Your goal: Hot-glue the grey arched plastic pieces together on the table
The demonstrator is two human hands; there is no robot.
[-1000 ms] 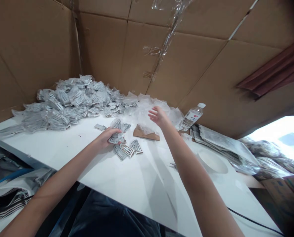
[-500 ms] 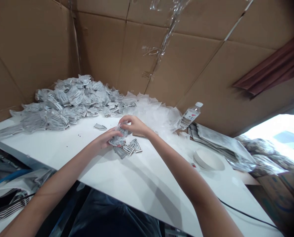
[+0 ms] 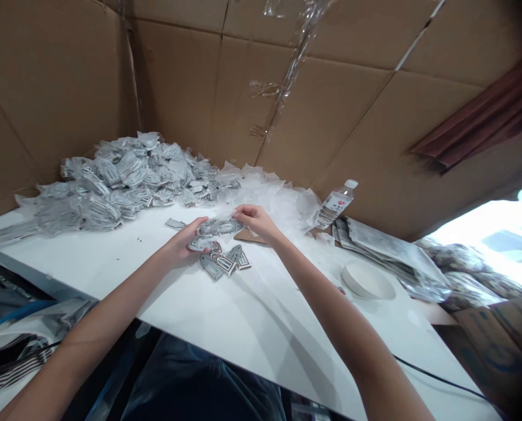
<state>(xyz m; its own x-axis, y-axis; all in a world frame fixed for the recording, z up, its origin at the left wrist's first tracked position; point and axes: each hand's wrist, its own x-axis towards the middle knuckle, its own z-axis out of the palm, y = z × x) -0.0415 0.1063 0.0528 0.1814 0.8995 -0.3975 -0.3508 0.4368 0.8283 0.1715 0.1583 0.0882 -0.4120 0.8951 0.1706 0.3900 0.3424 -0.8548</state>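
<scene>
The left hand [image 3: 188, 241] has its grip curled around wrapped tags [image 3: 217, 226], held over the desk [image 3: 261, 333]; the right hand [image 3: 257, 221] pinches the wrapping's other end, the tags between both. I see loose tags [image 3: 226, 264] lying just beside them, a bagged pile [image 3: 129, 175] further back.

1. You have a white surface [image 3: 243, 327] in front of you.
2. At your back left lies a heap of bagged grey pieces [image 3: 129, 175], with translucent plastic bags [image 3: 274, 199] beside it.
3. Nearer you, loose grey pieces [image 3: 223, 264] overlap close to a cardboard scrap [image 3: 251, 237].
4. On your right are a bottle [image 3: 336, 203], stacked flat packets [image 3: 388, 251] and what looks like a white dish [image 3: 366, 282].
</scene>
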